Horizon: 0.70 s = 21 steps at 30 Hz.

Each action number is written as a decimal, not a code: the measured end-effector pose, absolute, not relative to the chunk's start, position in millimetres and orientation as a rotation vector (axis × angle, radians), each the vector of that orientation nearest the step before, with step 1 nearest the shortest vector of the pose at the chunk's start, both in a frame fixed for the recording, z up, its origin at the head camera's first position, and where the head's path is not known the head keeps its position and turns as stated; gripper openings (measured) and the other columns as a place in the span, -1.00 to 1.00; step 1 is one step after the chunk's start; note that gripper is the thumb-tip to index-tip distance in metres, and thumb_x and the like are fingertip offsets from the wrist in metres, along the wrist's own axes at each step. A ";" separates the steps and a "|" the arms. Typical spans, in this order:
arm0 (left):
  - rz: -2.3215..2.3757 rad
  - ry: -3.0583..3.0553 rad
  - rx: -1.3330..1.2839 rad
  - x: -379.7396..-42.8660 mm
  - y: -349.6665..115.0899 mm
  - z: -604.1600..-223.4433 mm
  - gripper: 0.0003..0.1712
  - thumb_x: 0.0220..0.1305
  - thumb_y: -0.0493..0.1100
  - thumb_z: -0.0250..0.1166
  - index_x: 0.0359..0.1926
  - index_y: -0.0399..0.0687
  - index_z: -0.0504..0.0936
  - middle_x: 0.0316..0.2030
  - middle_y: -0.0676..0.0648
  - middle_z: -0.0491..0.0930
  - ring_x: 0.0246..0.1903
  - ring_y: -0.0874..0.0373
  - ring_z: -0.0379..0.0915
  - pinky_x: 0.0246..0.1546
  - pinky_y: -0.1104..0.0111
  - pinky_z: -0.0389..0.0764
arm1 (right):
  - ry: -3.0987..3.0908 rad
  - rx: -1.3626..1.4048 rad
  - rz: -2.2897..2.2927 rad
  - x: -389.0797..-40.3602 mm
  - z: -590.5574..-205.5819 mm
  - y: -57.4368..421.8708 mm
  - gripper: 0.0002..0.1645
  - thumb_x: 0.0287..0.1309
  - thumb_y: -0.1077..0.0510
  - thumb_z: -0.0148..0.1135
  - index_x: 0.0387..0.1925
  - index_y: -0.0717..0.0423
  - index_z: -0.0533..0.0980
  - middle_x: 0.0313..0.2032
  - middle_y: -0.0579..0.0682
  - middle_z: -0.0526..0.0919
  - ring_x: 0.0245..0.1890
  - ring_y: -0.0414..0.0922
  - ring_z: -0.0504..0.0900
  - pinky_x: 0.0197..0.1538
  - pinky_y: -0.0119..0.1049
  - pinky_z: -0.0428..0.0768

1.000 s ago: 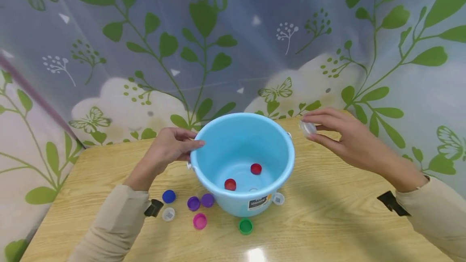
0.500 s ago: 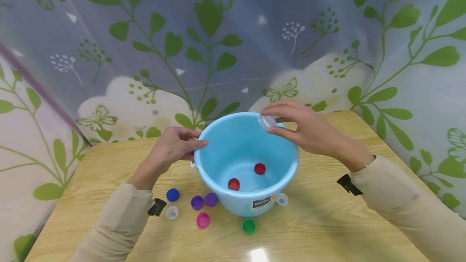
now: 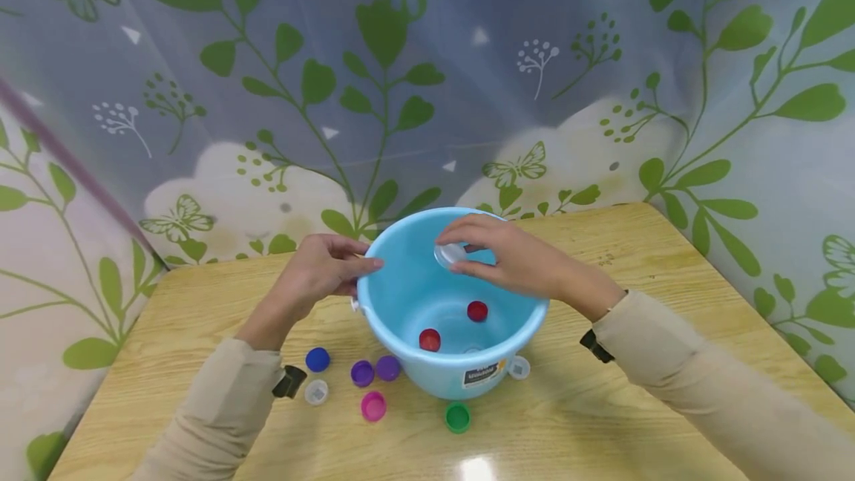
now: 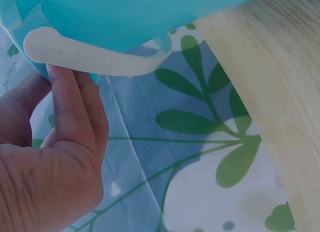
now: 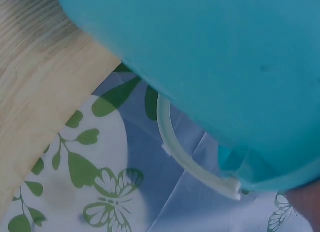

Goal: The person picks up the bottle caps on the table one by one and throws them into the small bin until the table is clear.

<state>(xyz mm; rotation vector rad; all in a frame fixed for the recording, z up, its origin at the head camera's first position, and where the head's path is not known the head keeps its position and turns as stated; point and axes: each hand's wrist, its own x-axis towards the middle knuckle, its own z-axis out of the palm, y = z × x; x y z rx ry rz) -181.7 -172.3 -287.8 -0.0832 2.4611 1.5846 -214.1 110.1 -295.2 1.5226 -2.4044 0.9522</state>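
A light blue bucket stands on the wooden table, its white handle hanging on the far side in the left wrist view. My left hand grips the bucket's rim at its left, thumb on the inside. Over the bucket's mouth, my right hand pinches a clear white bottle cap between thumb and fingers. Two red caps lie on the bucket floor, one red cap toward the back and another red cap nearer the front. In the right wrist view the bucket wall hides most of the right hand.
Left of the bucket on the table lie a blue cap, a white cap, two purple caps and a pink cap. A green cap lies in front. Another white cap sits at the bucket's right. A patterned curtain hangs behind.
My right hand has carried the clear white cap leftward from beside the bucket to over its mouth, then lower. My left hand has stayed on the rim.
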 end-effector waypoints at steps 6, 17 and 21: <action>1.602 2.456 -0.076 -182.3 -172.8 -290.1 -0.60 0.14 -0.16 0.42 -0.05 -0.30 0.62 -0.27 -0.22 0.65 -0.42 0.03 0.66 -0.32 0.27 0.69 | -2.435 1.560 0.926 -212.7 -300.0 107.5 -0.60 0.20 0.17 0.29 0.08 0.12 0.53 0.06 -0.08 0.51 0.11 -0.15 0.42 0.14 -0.25 0.46; 1.661 2.420 -0.073 -180.6 -174.1 -292.1 -0.57 0.15 -0.16 0.42 -0.01 -0.33 0.61 -0.27 -0.23 0.65 -0.44 0.07 0.65 -0.31 0.28 0.69 | -2.584 1.574 0.741 -209.0 -298.7 106.2 -0.61 0.24 0.14 0.26 0.09 0.10 0.52 0.07 -0.09 0.51 0.13 -0.15 0.42 0.19 -0.25 0.42; 1.667 2.414 -0.063 -180.6 -174.4 -291.9 -0.56 0.16 -0.15 0.41 0.00 -0.33 0.60 -0.26 -0.22 0.66 -0.41 0.05 0.66 -0.30 0.26 0.69 | -2.613 1.560 0.731 -208.6 -298.9 106.2 -0.61 0.24 0.13 0.26 0.09 0.08 0.52 0.07 -0.10 0.51 0.13 -0.16 0.42 0.19 -0.25 0.43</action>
